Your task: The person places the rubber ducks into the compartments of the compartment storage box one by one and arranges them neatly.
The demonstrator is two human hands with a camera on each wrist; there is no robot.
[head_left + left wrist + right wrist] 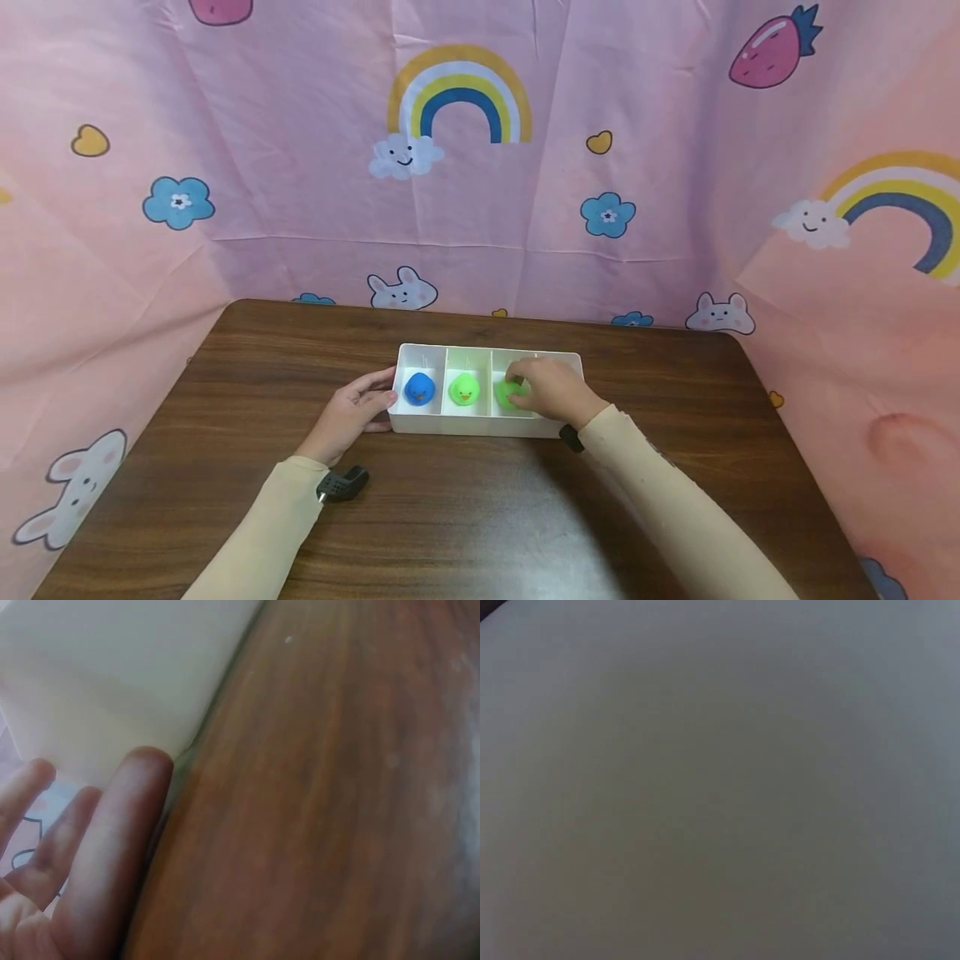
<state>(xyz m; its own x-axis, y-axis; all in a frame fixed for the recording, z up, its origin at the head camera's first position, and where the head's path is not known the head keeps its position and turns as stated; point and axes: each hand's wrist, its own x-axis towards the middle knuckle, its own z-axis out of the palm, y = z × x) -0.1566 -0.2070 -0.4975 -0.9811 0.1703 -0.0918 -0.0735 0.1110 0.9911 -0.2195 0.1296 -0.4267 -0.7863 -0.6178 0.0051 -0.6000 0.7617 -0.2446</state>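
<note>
Pink cartoon-print cloth backdrop (300, 167) with rainbows, flowers and bunnies wraps round a dark brown wooden table (465, 517). White plastic three-compartment tray (480, 423) sits mid-table. Left compartment: blue rubber duck (420, 388). Middle compartment: light green rubber duck (464, 389). Right compartment: darker green rubber duck (508, 394), mostly hidden under right hand (551, 390), whose fingers curl down onto it; actual clamp cannot be told. Left hand (348, 415) rests on table, fingers fairly straight and slightly apart, tips touching tray's left end wall. Right wrist view is plain blurred white.
</note>
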